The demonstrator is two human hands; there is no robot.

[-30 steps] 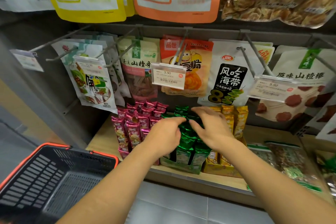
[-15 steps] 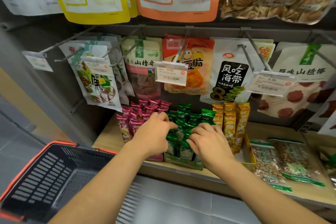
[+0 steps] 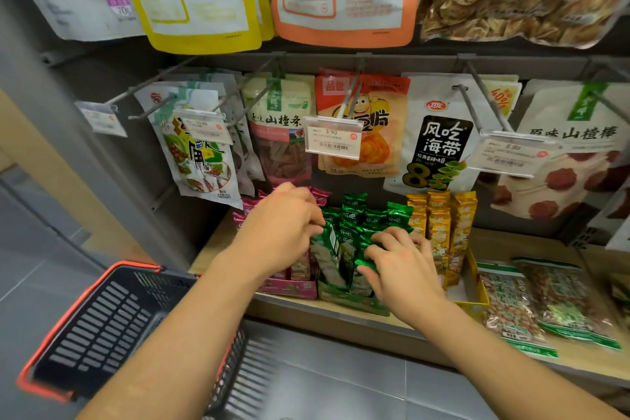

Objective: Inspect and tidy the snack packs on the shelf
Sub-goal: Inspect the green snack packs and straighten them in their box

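Fingers (image 3: 308, 215) on the left hand (image 3: 283, 232) are curled in tight, pinching the top seal of one of the green packs (image 3: 361, 215) at the left end of the row. On the right hand (image 3: 399, 266) the fingers (image 3: 395, 239) hook over the front pack tops with the thumb in front, so both hands hold green packs and neither is spread wide. The packs stand on end in the green tray (image 3: 351, 305) at the front of the wooden shelf (image 3: 511, 242), between the pink packs (image 3: 250, 206) and the yellow packs (image 3: 439, 225). My read is that the step is squaring up the green row. I'd use the right hand as a stop on the front packs and walk the left pack upright into line. Grip the seals only: the film looks slick, and squeezing the body would likely crush the contents. The front-left pack is turned out of line, so I'd fix that first. Sideways room is tight, with pink just beside on one side and yellow on the other, so I'd lift up rather than across. Upward room is capped too: the hanging bags (image 3: 439, 140) and a price tag (image 3: 332, 141) on the hooks (image 3: 354, 92) sit close above the back row, so I'd keep the knuckles low. The tray lip is near the shelf's front edge. The basket (image 3: 112, 324) sits low left under the forearm. A pack pushed forward could go over the edge.
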